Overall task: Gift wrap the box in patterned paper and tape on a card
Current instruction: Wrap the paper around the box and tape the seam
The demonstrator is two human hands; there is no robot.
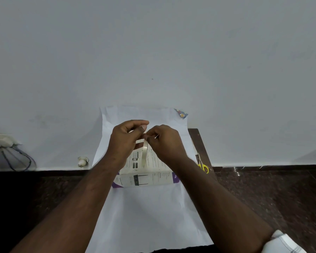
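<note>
Dark stone desk (263,198) against pale wall: one box (150,172), one paper sheet (144,216).
Both hands, left (125,137) and right (165,141), pinch one tape strip (144,152) above box; one pair of scissors (202,166) at 3 o'clock.

Lighting's pretty flat and dim-ish here — soft, cool, no hard glare anywhere. The wall (153,52) reads as an even grey-blue wash and the white paper (146,212) doesn't blow out. The dark floor (272,194) goes nearly black at the left, detail crushed. Shadows are faint and fuzzy. Wide-angle stretch shows — the forearms balloon toward the bottom corners. Focus is decent in the centre, softer at the edges.
</note>
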